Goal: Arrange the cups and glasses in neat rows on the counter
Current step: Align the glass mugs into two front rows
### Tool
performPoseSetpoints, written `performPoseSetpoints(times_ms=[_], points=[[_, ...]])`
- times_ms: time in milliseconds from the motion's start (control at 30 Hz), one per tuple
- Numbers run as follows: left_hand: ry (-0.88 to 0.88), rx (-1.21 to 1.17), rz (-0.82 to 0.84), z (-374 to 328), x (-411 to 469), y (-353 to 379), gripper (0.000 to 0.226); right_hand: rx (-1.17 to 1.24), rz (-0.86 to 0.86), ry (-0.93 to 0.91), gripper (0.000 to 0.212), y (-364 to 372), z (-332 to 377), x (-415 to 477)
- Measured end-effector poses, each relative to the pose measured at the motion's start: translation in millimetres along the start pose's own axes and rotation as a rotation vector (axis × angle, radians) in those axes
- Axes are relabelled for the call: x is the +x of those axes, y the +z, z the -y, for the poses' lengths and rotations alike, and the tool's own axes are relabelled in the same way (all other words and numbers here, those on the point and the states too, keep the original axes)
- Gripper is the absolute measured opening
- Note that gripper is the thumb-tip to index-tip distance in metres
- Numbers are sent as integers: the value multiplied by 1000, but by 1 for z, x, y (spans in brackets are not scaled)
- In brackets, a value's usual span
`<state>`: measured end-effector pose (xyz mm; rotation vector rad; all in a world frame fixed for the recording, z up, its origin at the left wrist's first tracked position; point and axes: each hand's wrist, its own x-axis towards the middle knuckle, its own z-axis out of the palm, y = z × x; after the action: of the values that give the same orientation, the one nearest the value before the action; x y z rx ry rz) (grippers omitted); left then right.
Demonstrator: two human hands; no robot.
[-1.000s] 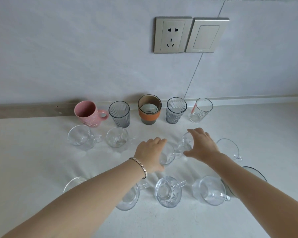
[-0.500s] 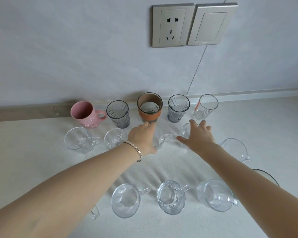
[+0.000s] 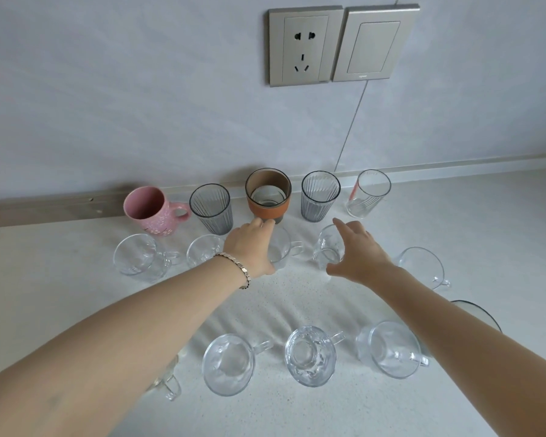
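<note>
Along the wall stands a back row: a pink mug point(image 3: 150, 209), a grey ribbed glass point(image 3: 213, 208), an orange-sleeved cup point(image 3: 268, 195), a second grey ribbed glass point(image 3: 319, 195) and a clear tumbler point(image 3: 367, 193). In the middle row, my left hand point(image 3: 249, 247) grips a clear handled glass cup point(image 3: 282, 250). My right hand point(image 3: 356, 253) is wrapped around another clear glass cup point(image 3: 327, 247). Other clear handled cups stand at left point(image 3: 139, 258), point(image 3: 204, 252) and right point(image 3: 421, 269). A front row holds three clear cups point(image 3: 229, 364), point(image 3: 311, 354), point(image 3: 388, 351).
The white speckled counter point(image 3: 60, 294) meets a grey wall with a socket point(image 3: 304, 45) and a switch point(image 3: 375, 42). A clear cup point(image 3: 167, 378) lies partly hidden under my left forearm. A dark-rimmed glass point(image 3: 478, 312) peeks out behind my right arm.
Both hands have pushed their clear cups away from me toward the back row, into line with the other middle-row cups. The view has tilted down a little.
</note>
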<state>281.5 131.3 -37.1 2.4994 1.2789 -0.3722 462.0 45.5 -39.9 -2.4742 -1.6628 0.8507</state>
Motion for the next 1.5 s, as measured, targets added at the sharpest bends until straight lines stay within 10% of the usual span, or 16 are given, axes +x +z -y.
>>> performPoseSetpoints(times_ms=[400, 633, 833, 1500], points=[[77, -58, -43, 8, -10, 2, 92, -199, -28, 35, 107, 2, 21, -5], [-70, -223, -404, 85, -61, -3, 79, -225, -91, -342, 87, 17, 90, -23], [-380, -190, -95, 155, -85, 5, 96, -170, 14, -423, 92, 48, 155, -22], [-381, -250, -157, 169, -90, 14, 76, -122, 37, -216, 90, 66, 190, -8]])
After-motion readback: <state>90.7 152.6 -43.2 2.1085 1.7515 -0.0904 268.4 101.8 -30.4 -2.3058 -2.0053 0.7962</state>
